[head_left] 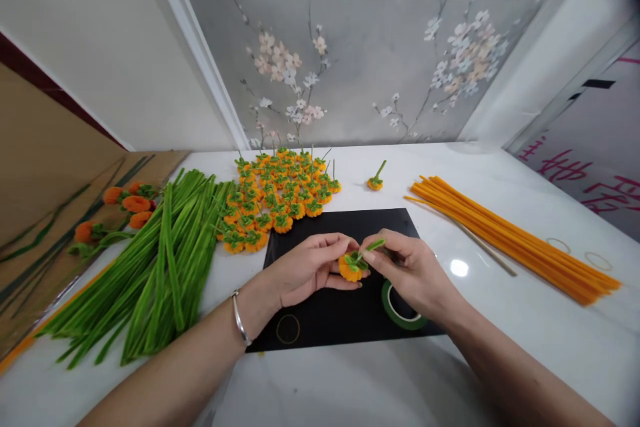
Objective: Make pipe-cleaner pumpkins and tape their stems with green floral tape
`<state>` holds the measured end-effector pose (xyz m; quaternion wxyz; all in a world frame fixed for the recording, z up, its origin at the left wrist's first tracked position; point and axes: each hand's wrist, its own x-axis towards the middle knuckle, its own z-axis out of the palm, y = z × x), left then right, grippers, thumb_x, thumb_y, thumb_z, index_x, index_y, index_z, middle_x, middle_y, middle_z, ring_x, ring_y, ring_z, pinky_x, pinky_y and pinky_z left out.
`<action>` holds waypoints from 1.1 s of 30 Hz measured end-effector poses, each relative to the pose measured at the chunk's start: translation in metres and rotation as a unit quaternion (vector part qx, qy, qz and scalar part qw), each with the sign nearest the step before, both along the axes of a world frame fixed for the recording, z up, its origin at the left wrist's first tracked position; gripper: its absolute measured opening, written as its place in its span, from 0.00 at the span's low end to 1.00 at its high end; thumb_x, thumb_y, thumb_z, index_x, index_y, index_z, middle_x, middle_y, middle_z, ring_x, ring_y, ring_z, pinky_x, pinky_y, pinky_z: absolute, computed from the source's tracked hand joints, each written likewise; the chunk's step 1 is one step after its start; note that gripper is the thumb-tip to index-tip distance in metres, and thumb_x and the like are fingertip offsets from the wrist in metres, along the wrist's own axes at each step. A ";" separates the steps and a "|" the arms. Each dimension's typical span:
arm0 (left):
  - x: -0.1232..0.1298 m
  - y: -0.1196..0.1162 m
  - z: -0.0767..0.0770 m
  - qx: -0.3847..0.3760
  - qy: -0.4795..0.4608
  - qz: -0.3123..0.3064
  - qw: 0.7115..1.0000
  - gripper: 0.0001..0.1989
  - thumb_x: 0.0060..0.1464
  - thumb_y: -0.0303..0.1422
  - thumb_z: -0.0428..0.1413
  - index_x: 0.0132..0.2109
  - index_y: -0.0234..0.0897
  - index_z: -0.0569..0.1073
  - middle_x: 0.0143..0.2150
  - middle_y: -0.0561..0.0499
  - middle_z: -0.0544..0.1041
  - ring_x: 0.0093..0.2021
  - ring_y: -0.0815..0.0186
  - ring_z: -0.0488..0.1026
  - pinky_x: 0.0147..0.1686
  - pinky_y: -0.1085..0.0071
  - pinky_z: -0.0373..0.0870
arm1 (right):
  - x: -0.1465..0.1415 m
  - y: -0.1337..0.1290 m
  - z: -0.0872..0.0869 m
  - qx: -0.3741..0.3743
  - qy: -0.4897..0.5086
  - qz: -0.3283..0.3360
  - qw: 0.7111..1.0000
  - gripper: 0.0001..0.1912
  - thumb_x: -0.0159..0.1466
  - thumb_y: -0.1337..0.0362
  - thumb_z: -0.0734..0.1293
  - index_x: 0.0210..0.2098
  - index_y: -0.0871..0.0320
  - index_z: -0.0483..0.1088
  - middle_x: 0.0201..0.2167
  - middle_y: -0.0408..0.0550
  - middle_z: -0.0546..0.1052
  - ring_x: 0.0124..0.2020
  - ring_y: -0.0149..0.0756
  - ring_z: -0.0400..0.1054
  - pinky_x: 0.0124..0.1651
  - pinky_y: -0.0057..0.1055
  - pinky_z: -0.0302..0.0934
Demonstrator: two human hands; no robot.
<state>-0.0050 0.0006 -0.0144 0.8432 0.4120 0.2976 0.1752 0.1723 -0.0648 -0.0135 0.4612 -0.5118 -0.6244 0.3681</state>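
Note:
Over a black mat [320, 327], my left hand [315, 263] holds an orange pipe-cleaner flower [350, 269] with green leaves at its base, pinched between thumb and fingers. The flower is tilted, with its green stem pointing up and right. My right hand [410, 270] is closed on that stem, thumb and forefinger pressed together just above the leaves. Below my right hand a roll of green floral tape [389, 310] lies flat on the mat, partly covered by the hand. A rubber band [288, 329] lies near the mat's front left corner.
Many similar orange flowers [283, 190] stand stem-up behind the mat. Green pipe cleaners [170, 267] are heaped at left, beside darker orange flowers [136, 204]. One single flower [375, 181] sits at the back. Orange pipe cleaners [515, 237] and a thin stick [485, 248] lie at right.

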 end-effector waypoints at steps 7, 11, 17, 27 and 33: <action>-0.002 -0.003 0.001 0.013 0.005 -0.008 1.000 0.12 0.49 0.30 0.63 0.42 0.33 0.73 0.36 0.50 0.73 0.35 0.70 0.73 0.39 0.71 0.73 | -0.003 0.001 -0.004 0.014 -0.027 -0.023 0.999 0.07 0.63 0.62 0.64 0.30 0.57 0.71 0.28 0.45 0.73 0.28 0.32 0.65 0.30 0.27 0.59; 0.000 -0.004 0.003 0.099 0.044 -0.001 0.994 0.16 0.43 0.27 0.66 0.41 0.34 0.74 0.35 0.53 0.71 0.33 0.74 0.69 0.37 0.74 0.67 | -0.005 0.001 -0.004 0.006 -0.044 -0.033 0.999 0.08 0.62 0.62 0.64 0.28 0.57 0.70 0.27 0.45 0.74 0.27 0.32 0.65 0.29 0.27 0.58; 0.008 -0.012 0.010 0.301 0.159 0.003 0.940 0.15 0.41 0.34 0.66 0.35 0.33 0.71 0.27 0.57 0.66 0.26 0.75 0.60 0.25 0.77 0.58 | -0.007 -0.001 -0.006 -0.020 -0.032 -0.037 0.999 0.08 0.63 0.62 0.63 0.29 0.57 0.68 0.28 0.45 0.74 0.28 0.32 0.65 0.30 0.28 0.59; 0.002 -0.007 0.006 0.073 0.034 0.005 0.997 0.15 0.53 0.41 0.59 0.37 0.31 0.76 0.34 0.49 0.71 0.34 0.70 0.68 0.37 0.71 0.69 | -0.008 0.001 -0.006 -0.019 0.068 -0.005 0.997 0.07 0.61 0.60 0.66 0.31 0.57 0.68 0.23 0.40 0.68 0.25 0.29 0.61 0.29 0.26 0.58; -0.001 -0.004 0.005 0.106 0.050 -0.020 0.993 0.08 0.46 0.32 0.64 0.29 0.30 0.76 0.31 0.52 0.69 0.27 0.75 0.64 0.25 0.79 0.62 | -0.006 0.002 -0.004 -0.066 0.107 0.027 0.992 0.11 0.60 0.60 0.66 0.40 0.57 0.66 0.22 0.38 0.68 0.25 0.29 0.65 0.28 0.26 0.60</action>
